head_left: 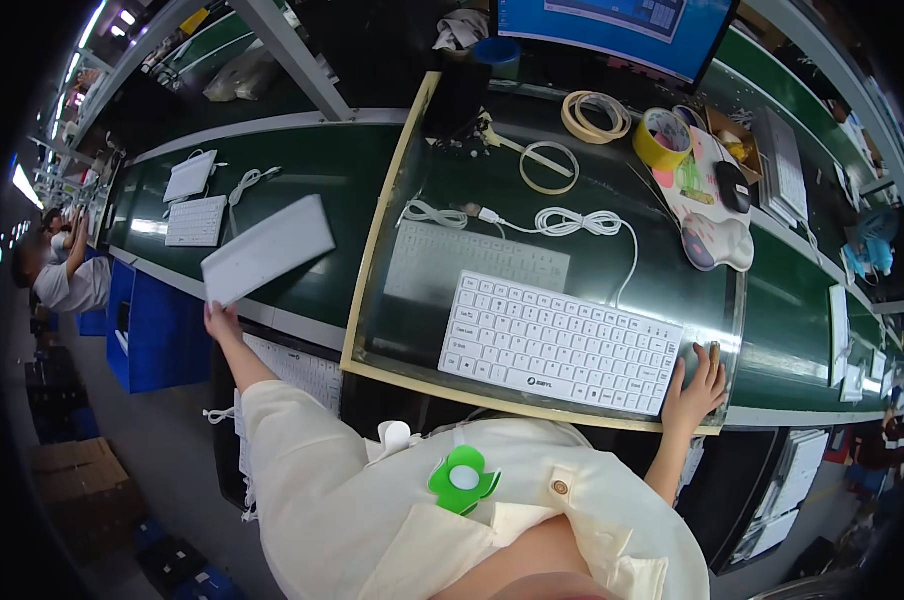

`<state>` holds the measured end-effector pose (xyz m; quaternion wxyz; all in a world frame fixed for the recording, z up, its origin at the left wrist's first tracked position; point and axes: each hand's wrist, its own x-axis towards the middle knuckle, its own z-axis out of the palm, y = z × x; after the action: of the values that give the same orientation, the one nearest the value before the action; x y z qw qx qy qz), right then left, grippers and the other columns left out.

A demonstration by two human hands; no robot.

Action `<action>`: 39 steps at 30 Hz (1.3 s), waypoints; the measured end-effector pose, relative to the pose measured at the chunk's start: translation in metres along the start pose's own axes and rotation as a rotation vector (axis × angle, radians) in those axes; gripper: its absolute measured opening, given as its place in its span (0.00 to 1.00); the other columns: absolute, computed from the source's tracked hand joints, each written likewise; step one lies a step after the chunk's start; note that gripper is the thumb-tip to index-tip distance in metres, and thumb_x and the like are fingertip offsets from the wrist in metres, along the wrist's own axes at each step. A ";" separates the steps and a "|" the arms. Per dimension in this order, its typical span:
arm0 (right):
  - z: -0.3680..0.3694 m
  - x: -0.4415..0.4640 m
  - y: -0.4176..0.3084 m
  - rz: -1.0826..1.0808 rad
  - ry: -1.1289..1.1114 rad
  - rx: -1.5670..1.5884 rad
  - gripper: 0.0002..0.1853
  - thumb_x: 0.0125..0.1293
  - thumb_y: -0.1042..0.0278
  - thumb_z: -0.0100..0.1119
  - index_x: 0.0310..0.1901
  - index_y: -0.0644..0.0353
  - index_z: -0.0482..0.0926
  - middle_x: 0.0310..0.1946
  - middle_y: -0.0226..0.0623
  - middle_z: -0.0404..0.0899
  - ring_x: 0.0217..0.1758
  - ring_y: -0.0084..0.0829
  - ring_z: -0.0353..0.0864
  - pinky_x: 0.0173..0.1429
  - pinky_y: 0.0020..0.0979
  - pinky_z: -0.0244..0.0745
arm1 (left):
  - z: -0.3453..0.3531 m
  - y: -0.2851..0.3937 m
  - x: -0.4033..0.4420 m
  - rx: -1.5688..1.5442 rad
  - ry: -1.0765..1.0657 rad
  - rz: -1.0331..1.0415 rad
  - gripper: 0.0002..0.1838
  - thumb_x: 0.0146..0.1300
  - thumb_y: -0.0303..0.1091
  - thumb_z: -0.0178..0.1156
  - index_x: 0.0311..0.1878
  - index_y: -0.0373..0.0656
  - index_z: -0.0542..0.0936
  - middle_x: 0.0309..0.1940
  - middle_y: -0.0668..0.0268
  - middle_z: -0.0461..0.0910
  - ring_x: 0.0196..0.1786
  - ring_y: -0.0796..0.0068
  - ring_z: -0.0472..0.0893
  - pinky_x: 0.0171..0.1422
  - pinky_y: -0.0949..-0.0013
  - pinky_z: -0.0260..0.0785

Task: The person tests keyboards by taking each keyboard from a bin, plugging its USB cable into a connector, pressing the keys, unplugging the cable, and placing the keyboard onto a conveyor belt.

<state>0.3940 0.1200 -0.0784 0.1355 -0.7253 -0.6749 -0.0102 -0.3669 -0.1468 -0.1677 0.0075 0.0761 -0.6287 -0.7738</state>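
Note:
A white keyboard (pixel 562 345) lies on the glass-topped station, its coiled white cable (pixel 577 222) behind it. My right hand (pixel 698 388) rests at the keyboard's right end with its fingers spread. Off to the left, my left hand (pixel 222 320) grips the near corner of a white slab (pixel 269 250), which looks like a keyboard seen from its plain side. The slab is tilted over the green bench. Beyond it lie two smaller white keyboards (pixel 195 221) with cables.
A monitor (pixel 612 30) stands at the back. Tape rolls (pixel 662 138), a mouse (pixel 733 186) and a patterned mouse pad (pixel 717 240) are at the back right. A blue bin (pixel 162 330) is below left. Another person (pixel 72 280) is at far left.

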 end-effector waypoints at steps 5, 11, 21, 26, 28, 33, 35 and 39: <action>-0.002 -0.006 0.005 -0.172 0.053 0.171 0.18 0.64 0.60 0.53 0.55 0.50 0.74 0.60 0.33 0.70 0.67 0.44 0.59 0.70 0.59 0.34 | 0.073 0.001 -0.087 0.897 -0.480 0.411 0.27 0.61 0.36 0.60 0.63 0.38 0.67 0.59 0.57 0.71 0.61 0.62 0.69 0.66 0.64 0.56; -0.018 -0.032 -0.018 -0.140 -0.001 0.316 0.23 0.56 0.56 0.63 0.53 0.52 0.76 0.47 0.31 0.79 0.65 0.43 0.61 0.69 0.62 0.30 | 0.142 0.069 -0.398 0.964 -1.120 0.984 0.22 0.56 0.35 0.61 0.55 0.43 0.74 0.46 0.58 0.79 0.54 0.53 0.70 0.65 0.57 0.55; -0.024 -0.009 0.012 -0.099 0.144 0.321 0.15 0.59 0.54 0.59 0.46 0.48 0.81 0.39 0.26 0.81 0.63 0.44 0.60 0.68 0.63 0.29 | 0.123 0.056 -0.453 1.083 -1.423 0.781 0.41 0.42 0.50 0.71 0.62 0.51 0.69 0.62 0.66 0.69 0.71 0.52 0.51 0.70 0.37 0.21; -0.015 0.024 0.009 -0.107 0.037 0.336 0.17 0.61 0.53 0.56 0.49 0.47 0.80 0.42 0.30 0.80 0.65 0.43 0.59 0.68 0.64 0.29 | 0.125 0.051 -0.450 1.162 -1.456 0.660 0.52 0.38 0.50 0.73 0.69 0.52 0.58 0.66 0.63 0.63 0.72 0.51 0.49 0.70 0.36 0.22; -0.012 0.033 0.003 -0.135 0.020 0.458 0.16 0.61 0.53 0.56 0.49 0.47 0.80 0.41 0.30 0.80 0.65 0.41 0.59 0.68 0.63 0.30 | 0.130 0.056 -0.454 1.192 -1.474 0.600 0.56 0.36 0.48 0.74 0.70 0.52 0.53 0.67 0.62 0.59 0.72 0.50 0.49 0.70 0.36 0.23; -0.022 -0.017 0.027 -0.190 0.121 0.335 0.10 0.58 0.62 0.60 0.41 0.50 0.83 0.36 0.28 0.81 0.58 0.40 0.67 0.68 0.62 0.36 | 0.156 0.078 -0.467 1.243 -1.574 0.526 0.62 0.33 0.42 0.76 0.72 0.49 0.47 0.69 0.56 0.55 0.73 0.51 0.46 0.71 0.37 0.26; -0.027 -0.036 0.026 -0.171 0.142 0.337 0.09 0.58 0.63 0.61 0.40 0.52 0.83 0.35 0.27 0.80 0.57 0.39 0.67 0.68 0.61 0.38 | 0.165 0.075 -0.465 1.159 -1.625 0.515 0.64 0.33 0.40 0.76 0.72 0.48 0.45 0.68 0.53 0.56 0.73 0.51 0.47 0.71 0.38 0.26; -0.032 -0.043 0.025 -0.089 0.080 0.572 0.07 0.57 0.64 0.61 0.35 0.55 0.82 0.31 0.28 0.80 0.54 0.39 0.68 0.68 0.58 0.41 | 0.145 0.085 -0.459 1.209 -1.661 0.484 0.66 0.32 0.35 0.76 0.72 0.47 0.41 0.65 0.49 0.58 0.71 0.54 0.53 0.73 0.45 0.36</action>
<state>0.4199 0.0700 -0.0611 0.3604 -0.6263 -0.6757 0.1457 0.0607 0.0254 -0.0066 -0.3103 -0.6139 -0.7160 -0.1186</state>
